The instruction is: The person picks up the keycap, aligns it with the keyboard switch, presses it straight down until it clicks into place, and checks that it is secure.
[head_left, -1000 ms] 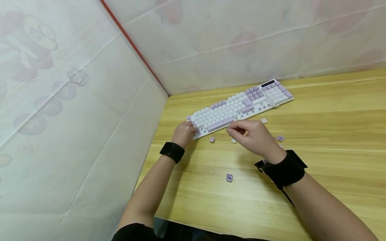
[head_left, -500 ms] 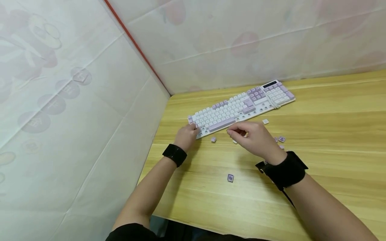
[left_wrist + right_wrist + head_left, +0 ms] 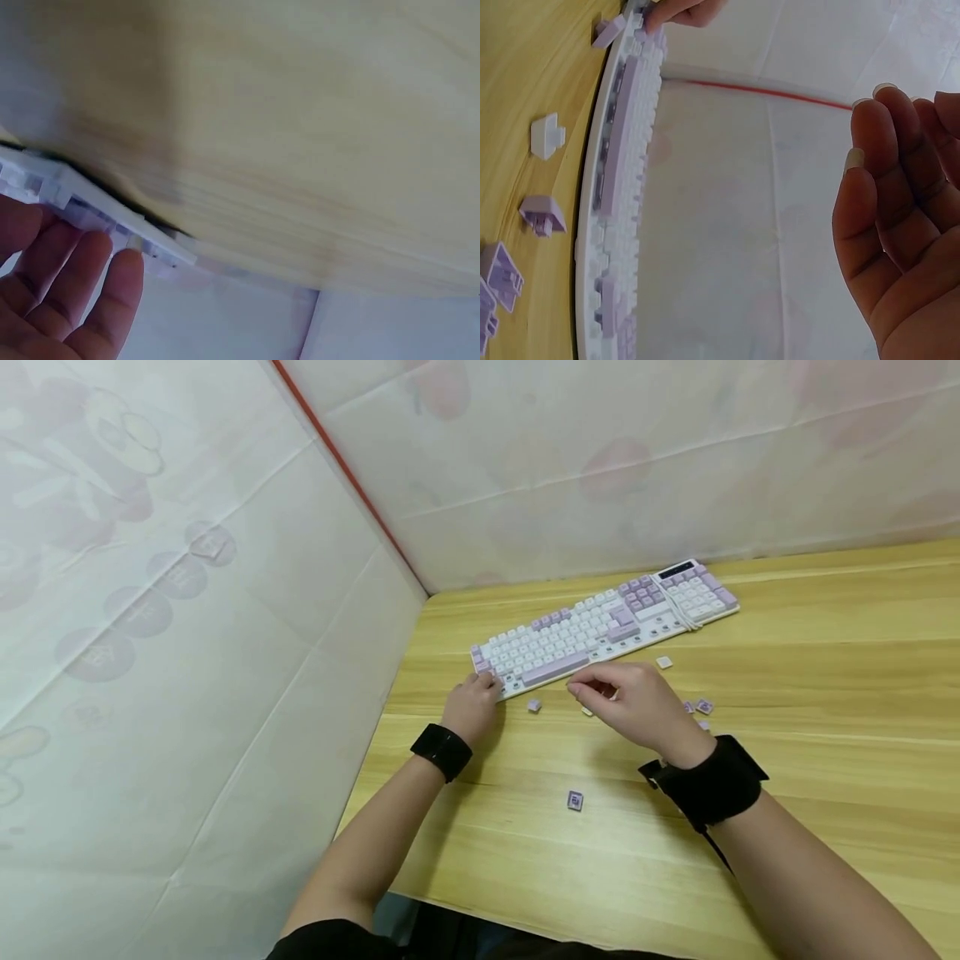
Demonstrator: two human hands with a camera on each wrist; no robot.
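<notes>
A white and lilac keyboard (image 3: 558, 639) lies at an angle on the table, with bare key positions along its front row. At its left front corner, my left hand (image 3: 471, 706) touches the keys with its fingertips. In the left wrist view, fingers (image 3: 94, 259) of that hand reach along the keyboard's side. In the right wrist view, a fingertip meets a lilac keycap (image 3: 641, 34). My right hand (image 3: 633, 706) hovers in front of the keyboard, its fingers loosely bent and thumb near the index finger. Nothing shows between those fingers in the right wrist view.
Loose keycaps lie before the keyboard: a lilac keycap (image 3: 533, 706), a white keycap (image 3: 664, 662) and several near my right wrist. A purple keycap (image 3: 575, 800) sits closer to me. A tied cable (image 3: 678, 608) crosses the keyboard. Cloth-covered walls (image 3: 247, 635) border the table.
The head view has shifted slightly. My left hand's fingers have moved a little on the keyboard's corner and look flatter. My right hand stays nearly still.
</notes>
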